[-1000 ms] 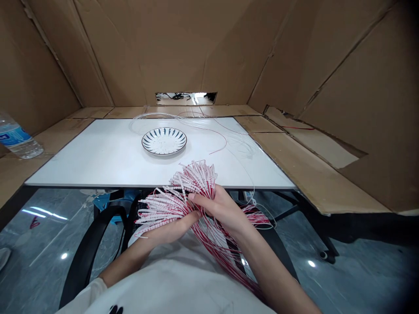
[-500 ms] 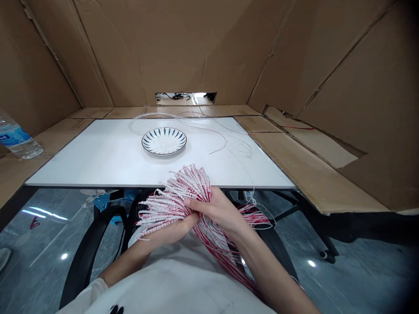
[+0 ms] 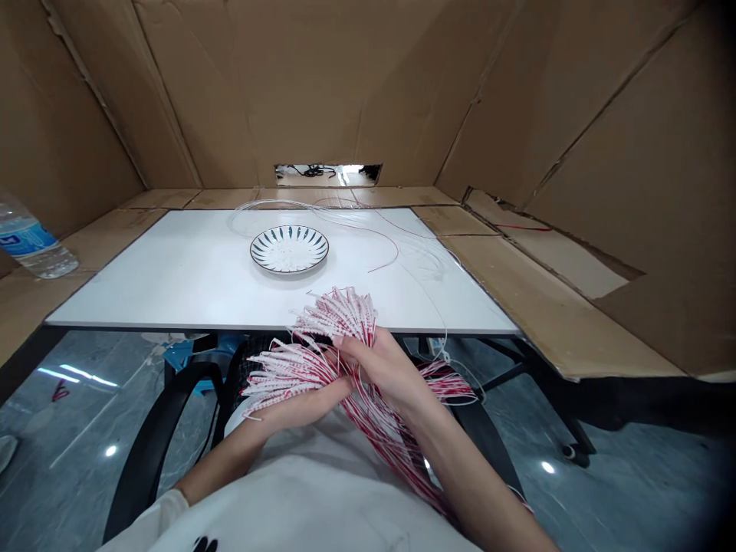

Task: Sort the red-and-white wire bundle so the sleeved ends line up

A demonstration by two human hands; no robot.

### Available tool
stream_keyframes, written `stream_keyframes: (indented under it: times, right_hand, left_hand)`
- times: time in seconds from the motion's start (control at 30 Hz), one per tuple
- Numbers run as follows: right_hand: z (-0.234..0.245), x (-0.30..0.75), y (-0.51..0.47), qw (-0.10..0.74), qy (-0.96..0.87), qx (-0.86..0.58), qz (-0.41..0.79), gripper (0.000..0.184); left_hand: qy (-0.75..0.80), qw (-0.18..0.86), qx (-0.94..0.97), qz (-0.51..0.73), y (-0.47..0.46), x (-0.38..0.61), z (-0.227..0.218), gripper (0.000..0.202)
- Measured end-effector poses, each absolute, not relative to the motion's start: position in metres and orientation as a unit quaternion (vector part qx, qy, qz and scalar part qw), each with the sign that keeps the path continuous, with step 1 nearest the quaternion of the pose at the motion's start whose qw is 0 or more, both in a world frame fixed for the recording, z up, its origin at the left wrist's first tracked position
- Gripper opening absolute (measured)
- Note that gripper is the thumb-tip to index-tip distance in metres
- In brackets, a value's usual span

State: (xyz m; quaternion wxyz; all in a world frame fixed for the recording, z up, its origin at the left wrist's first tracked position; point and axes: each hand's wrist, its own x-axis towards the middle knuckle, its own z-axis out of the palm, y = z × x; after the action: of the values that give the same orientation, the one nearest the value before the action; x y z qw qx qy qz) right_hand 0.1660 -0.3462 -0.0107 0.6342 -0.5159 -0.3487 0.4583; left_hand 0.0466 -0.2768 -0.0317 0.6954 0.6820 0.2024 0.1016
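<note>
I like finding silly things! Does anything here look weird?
Yes, a thin red strand and some clear strands lie in loose, messy loops across the white table, curling behind the plate. A rectangular hole in the cardboard wall also looks odd.

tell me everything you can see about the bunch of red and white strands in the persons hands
The bundle of thin white-and-red strands looks like plastic, with speckled, notched-looking white lengths marked in red. It is gathered at the middle and fans out in a dense spray. The person's right hand grips it from above, while the left hand lies beneath it. Short tufts stick out upward, left and right, and longer red-streaked lengths hang down toward the person's lap.
</note>
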Motion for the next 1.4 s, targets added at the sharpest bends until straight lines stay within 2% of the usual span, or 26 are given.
stream_keyframes:
  times: [0.07, 0.23, 0.4, 0.5, 0.67, 0.87, 1.03, 1.17, 1.4]
  right_hand:
    - [-0.009, 0.166, -0.346, 0.627, -0.325, -0.533, 0.466, 0.018]
    - [-0.008, 0.166, -0.345, 0.624, -0.317, -0.562, 0.441, 0.026]
    - [-0.005, 0.168, -0.344, 0.635, -0.277, -0.565, 0.448, 0.035]
    - [-0.003, 0.171, -0.345, 0.659, -0.262, -0.566, 0.421, 0.035]
    - [-0.006, 0.172, -0.346, 0.652, -0.299, -0.558, 0.418, 0.025]
    - [-0.007, 0.169, -0.35, 0.579, -0.335, -0.528, 0.524, 0.031]
    - [-0.008, 0.172, -0.352, 0.543, -0.397, -0.514, 0.532, 0.037]
    - [-0.008, 0.173, -0.351, 0.557, -0.387, -0.508, 0.532, 0.031]
    - [-0.003, 0.177, -0.353, 0.595, -0.344, -0.541, 0.483, 0.03]
  left_hand:
    - [0.167, 0.687, 0.699, 0.109, -0.279, 0.049, -0.036, 0.044]
    - [0.183, 0.71, 0.664, 0.15, -0.282, 0.055, -0.04, 0.055]
    - [0.187, 0.691, 0.671, 0.193, -0.283, 0.057, -0.038, 0.037]
    - [0.163, 0.66, 0.704, 0.206, -0.283, 0.054, -0.036, 0.035]
    - [0.13, 0.61, 0.766, 0.155, -0.283, 0.044, -0.028, 0.038]
    - [0.107, 0.572, 0.806, 0.104, -0.282, 0.038, -0.021, 0.038]
    - [0.112, 0.553, 0.822, 0.08, -0.279, 0.039, -0.019, 0.039]
    - [0.124, 0.547, 0.824, 0.076, -0.28, 0.038, -0.016, 0.036]
    - [0.112, 0.611, 0.779, 0.082, -0.279, 0.038, -0.017, 0.033]
